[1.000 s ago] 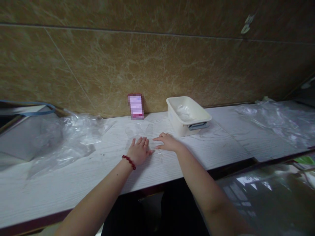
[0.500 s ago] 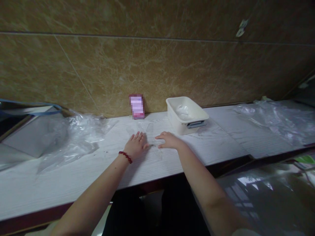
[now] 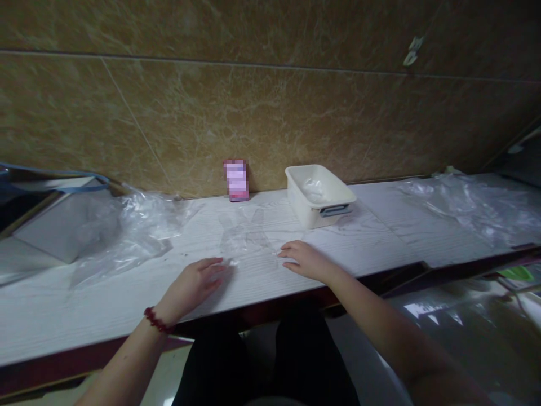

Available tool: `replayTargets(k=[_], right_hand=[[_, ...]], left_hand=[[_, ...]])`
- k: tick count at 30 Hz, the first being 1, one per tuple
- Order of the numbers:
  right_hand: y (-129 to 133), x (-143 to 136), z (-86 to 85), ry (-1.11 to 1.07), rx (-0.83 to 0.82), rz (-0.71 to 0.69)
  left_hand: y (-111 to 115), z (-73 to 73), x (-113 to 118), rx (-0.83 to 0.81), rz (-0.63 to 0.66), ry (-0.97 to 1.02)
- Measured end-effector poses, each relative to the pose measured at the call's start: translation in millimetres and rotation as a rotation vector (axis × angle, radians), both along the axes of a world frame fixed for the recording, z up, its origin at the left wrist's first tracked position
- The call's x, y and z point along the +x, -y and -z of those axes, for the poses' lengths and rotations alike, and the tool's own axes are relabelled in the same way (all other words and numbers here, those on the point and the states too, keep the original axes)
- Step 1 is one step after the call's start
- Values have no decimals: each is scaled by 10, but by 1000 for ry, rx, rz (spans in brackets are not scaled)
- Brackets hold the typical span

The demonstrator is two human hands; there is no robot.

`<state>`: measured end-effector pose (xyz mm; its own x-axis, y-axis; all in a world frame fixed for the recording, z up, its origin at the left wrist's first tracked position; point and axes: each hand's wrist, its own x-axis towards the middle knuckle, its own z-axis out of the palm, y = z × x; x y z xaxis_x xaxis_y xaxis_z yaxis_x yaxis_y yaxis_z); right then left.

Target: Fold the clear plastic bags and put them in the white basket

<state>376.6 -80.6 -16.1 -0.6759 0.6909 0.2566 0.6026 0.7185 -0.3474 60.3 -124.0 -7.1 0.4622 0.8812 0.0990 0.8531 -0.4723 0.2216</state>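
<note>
Along a white desk (image 3: 363, 248) by a tiled wall (image 3: 270, 118), a clear plastic film (image 3: 244, 235) lies flat, beyond and between the loosely open, empty fingers of the left hand (image 3: 193, 285) and right hand (image 3: 305, 260), long axis roughly toward the wall, neither hand plainly nearer.

no text or number can be read; the pink-edged panel (image 3: 238, 180) is pixelated past reading

A brown marbled wall (image 3: 262, 118), crossed by thin pale seams (image 3: 253, 65) and bearing a small whitish fitting (image 3: 413, 51), backs a long white wood-grain table (image 3: 372, 239) with a dark red edge (image 3: 67, 363). Lower right, a glossy surface (image 3: 452, 338) reflects bright light.
</note>
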Motion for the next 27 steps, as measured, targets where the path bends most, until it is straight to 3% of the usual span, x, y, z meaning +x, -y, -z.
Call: replayTargets(k=[7,10,14,21,27], right_hand=[[71,-74,8,-3,45,-57],[81,-80,2,-34,35,-62],[74,-68,26,-59,31,-40],[-60,-238,103,-24,46,42],[-178,-398,71,110,54,-168]], left_hand=[[14,189,204,54,-111,-14],[4,214,239,100,-101,38],[-9,159,223,103,-29,206],[12,36,247,11,-53,349],[165,-50,222,-7,33,348]])
